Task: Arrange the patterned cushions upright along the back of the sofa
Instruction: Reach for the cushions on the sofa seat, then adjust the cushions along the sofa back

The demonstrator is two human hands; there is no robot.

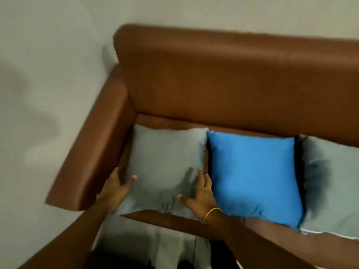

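Left hand: fingers spread, wrapped round the left edge of the grey cushion, thumb on its face, fingertips tucked between cushion and armrest. Right hand: open, fingers splayed, laid flat on the cushion's lower right part beside its right edge; yellow band at the wrist. Neither hand closed in a pinch.

Grey cushion: lying on the seat at the sofa's left end, top edge near the backrest, lower edge at the seat front. Not yet upright. No pattern visible on the showing face.

Blue cushion: just beside on the right, edges almost touching, also lying flat. Second grey cushion: further right, partly cut off by the frame, dark smudge on its left side.

Risks, judged: soft filling likely to sag or fold when tipped up; smooth brown upholstery may let the base slide forward, cushion slumping back flat. Tight fit against the armrest may snag a corner. Swinging it up could nudge the blue cushion out of line. Frame blurred, fine detail uncertain.
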